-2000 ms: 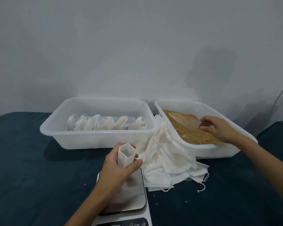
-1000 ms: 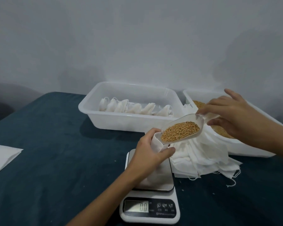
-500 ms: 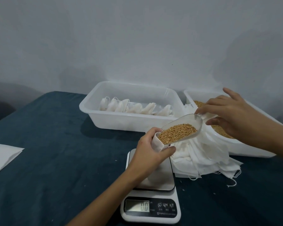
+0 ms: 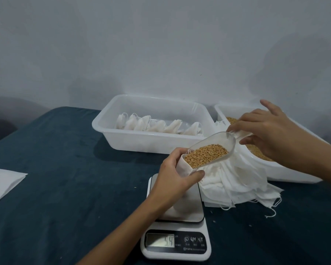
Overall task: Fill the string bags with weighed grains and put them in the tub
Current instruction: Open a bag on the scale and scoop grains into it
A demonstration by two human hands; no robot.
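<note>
Left hand (image 4: pixel 177 176) curled in a grip; right hand (image 4: pixel 271 131) pinching, fingers spread.

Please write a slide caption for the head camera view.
Right hand tips grain scoop into string bag held by left hand over scale.

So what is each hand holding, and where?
Left hand grips the bag near its open top; right hand pinches the scoop handle.

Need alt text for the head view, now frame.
The right hand tips a clear plastic scoop of golden grain into a small white string bag that the left hand holds over a white digital kitchen scale, beside two white plastic tubs.
</note>
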